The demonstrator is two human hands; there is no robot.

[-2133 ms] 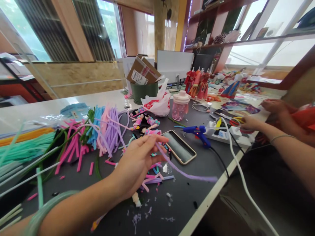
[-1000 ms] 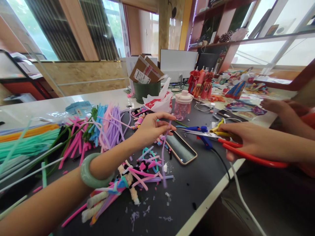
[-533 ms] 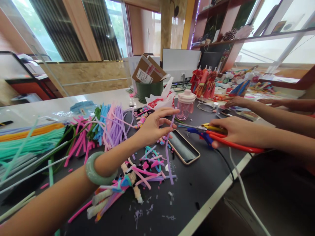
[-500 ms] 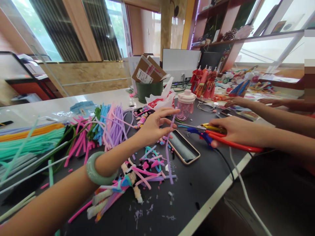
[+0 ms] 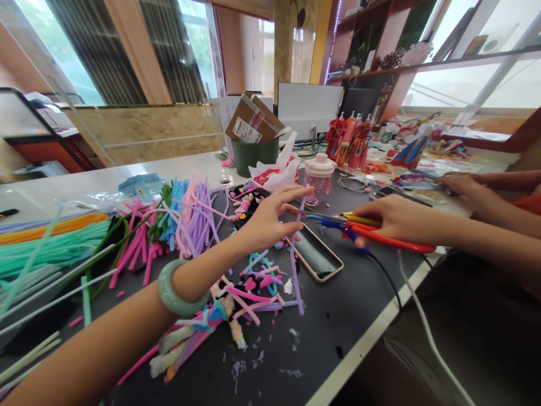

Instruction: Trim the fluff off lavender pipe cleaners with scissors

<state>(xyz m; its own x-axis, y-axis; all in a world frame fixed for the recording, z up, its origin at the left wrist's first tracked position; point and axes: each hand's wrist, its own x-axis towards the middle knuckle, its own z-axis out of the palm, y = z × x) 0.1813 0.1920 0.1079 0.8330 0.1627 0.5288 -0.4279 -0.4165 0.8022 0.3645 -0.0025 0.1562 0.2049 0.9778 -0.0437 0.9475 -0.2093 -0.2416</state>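
My left hand (image 5: 273, 217), a green bangle (image 5: 167, 290) on its wrist, pinches a thin purple pipe cleaner (image 5: 297, 282) that hangs down toward the dark tabletop. Gripped in my right hand (image 5: 399, 217) is a pair of scissors with red and yellow handles (image 5: 393, 241). Their blades point left and reach the pipe cleaner near my left fingers; whether they touch it I cannot tell. Below the scissors lies a blue corded tool (image 5: 353, 232) with a small red light. A phone (image 5: 319, 259) lies under my left fingertips. Cut pipe cleaner pieces (image 5: 264, 282) and a figure made of them (image 5: 217, 313) are nearby.
Bundles of purple (image 5: 202, 223) and teal pipe cleaners (image 5: 71, 242) spread to the left. Behind stand a pink cup (image 5: 318, 177), a plastic bag (image 5: 276, 172) and a green pot (image 5: 253, 158) holding a cardboard box. Another person's hands (image 5: 460, 183) work at the right. A white cable (image 5: 416, 316) crosses the table edge.
My left hand and the purple pipe cleaner have shifted slightly right, while the scissors have moved slightly left. The other person's hands have drawn back to the right.
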